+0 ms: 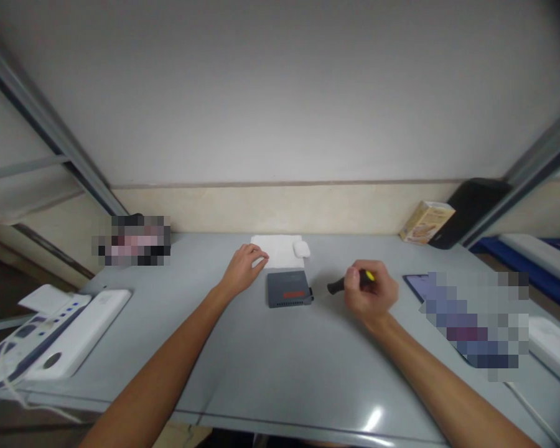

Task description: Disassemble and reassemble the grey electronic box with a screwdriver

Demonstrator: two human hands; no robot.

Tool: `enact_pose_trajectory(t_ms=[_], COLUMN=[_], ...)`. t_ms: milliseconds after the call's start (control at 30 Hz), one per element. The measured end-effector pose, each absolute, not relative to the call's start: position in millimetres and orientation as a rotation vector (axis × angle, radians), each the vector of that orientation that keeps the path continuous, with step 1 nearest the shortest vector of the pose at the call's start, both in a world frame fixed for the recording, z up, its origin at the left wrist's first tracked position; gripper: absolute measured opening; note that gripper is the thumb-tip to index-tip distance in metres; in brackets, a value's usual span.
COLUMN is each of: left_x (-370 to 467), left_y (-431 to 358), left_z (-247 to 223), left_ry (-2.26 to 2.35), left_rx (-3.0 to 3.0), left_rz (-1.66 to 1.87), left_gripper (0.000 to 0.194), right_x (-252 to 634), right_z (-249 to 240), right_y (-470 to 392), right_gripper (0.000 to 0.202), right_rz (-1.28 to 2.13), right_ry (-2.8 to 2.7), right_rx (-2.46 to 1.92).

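Observation:
My right hand (372, 291) is closed round the black and yellow handle of a screwdriver (336, 286). The handle leans left towards a small dark grey box (287, 287), which lies flat on the table with a red label and a row of slots along its near edge. The screwdriver's thin shaft is too faint to follow, so I cannot tell whether it touches the box. Just left of the box, my left hand (245, 266) rests with loosely bent fingers apart and holds nothing I can see. Behind the box lies a white sheet (276, 250) with a small white case (301, 249) on its right.
A white power strip (42, 330) and a white power bank (81, 336) lie at the left. At the right are a phone or tablet (417, 286), partly blurred out, a yellow box (427, 222) and a black panel (471, 208). A wall (280, 208) closes off the back.

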State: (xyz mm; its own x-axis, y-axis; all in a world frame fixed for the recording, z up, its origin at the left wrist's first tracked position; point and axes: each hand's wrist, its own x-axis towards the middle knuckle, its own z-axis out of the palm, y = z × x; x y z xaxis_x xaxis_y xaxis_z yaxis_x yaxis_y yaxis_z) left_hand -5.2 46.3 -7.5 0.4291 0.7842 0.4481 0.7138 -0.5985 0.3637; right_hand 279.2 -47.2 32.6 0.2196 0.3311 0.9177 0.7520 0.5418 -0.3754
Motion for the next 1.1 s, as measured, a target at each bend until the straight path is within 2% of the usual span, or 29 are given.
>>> enact_pose_trajectory(t_ms=[233, 367, 467, 600, 1100], left_x=[-4, 11, 30, 47, 47], left_y=[40, 15, -12, -34, -32], left_z=[-4, 20, 40, 46, 41], left_ry=[1.343, 1.108, 0.920, 0.779, 0.695], left_rx=[2.567, 2.528, 2.598, 2.665, 2.665], left_rz=[0.993, 1.092, 0.935, 0.736, 0.698], left_gripper=[0.019, 0.020, 0.025, 0.041, 0.037], right_x=[280, 277, 273, 271, 269], right_z=[37, 40, 41, 39, 39], right_y=[-50, -51, -52, -54, -53], right_gripper=[0.011, 0.009, 0.010, 0.010, 0.011], right_rz=[-0.502, -0.501, -0.510, -0.532, -0.479], right_ry=[-1.420, -1.515, -1.566, -1.576, -1.582], right_rx=[-0.983, -0.906, -0.865, -0.881, -0.932])
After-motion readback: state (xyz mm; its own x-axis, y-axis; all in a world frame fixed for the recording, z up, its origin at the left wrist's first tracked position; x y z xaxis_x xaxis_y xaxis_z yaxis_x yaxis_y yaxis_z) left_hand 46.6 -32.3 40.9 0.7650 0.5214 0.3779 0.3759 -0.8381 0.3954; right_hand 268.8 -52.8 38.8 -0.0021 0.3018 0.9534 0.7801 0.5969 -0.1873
